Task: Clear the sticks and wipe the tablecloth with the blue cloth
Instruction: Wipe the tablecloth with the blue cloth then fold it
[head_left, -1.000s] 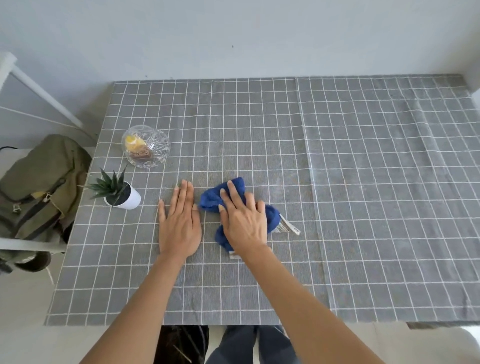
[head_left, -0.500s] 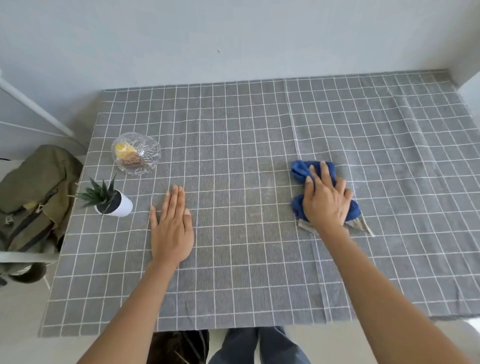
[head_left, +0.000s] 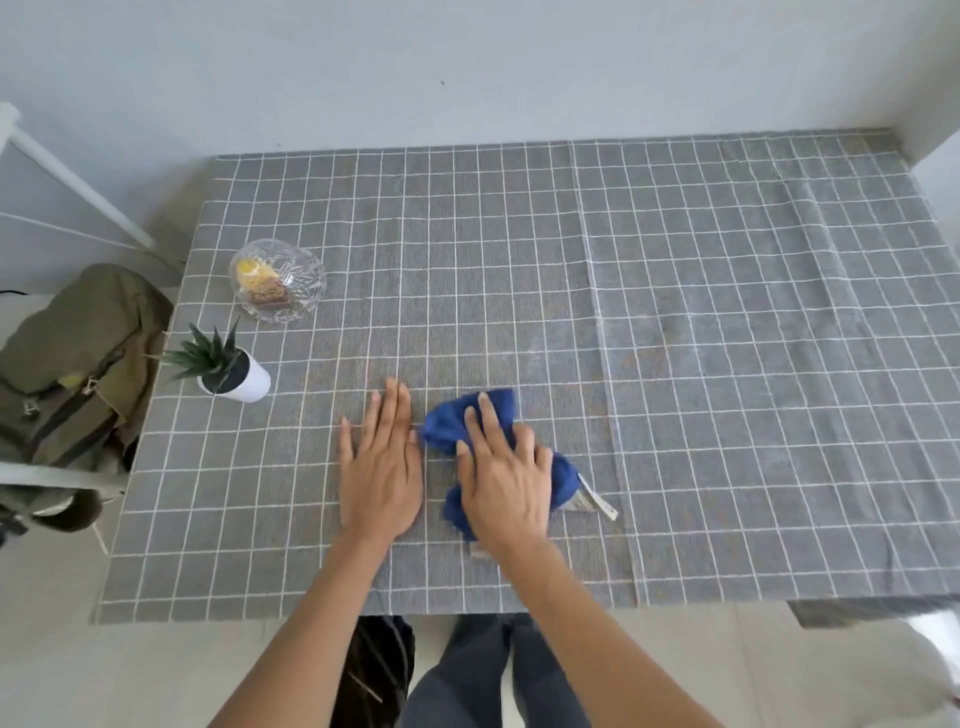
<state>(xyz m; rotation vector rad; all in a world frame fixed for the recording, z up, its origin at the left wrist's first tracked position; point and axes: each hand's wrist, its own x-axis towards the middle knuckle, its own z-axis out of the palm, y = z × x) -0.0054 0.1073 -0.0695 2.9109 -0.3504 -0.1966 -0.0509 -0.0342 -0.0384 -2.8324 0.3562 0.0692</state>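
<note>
- blue cloth (head_left: 457, 423) bunched under right hand (head_left: 506, 480); cloth shows past the fingertips and on both sides of the palm.
- right hand's fingers (head_left: 491, 421) spread flat, pressing down on the cloth, not curled round it.
- left hand (head_left: 380, 465) flat on grey checked tablecloth (head_left: 727, 338), fingers straight and close together, holding nothing; just beside the cloth.
- cloth crumpled, deep blue, a pale tag or hem (head_left: 592, 501) poking out at its right.
- glass bowl (head_left: 278, 280) and small potted plant (head_left: 228, 366) stand well to the left.
</note>
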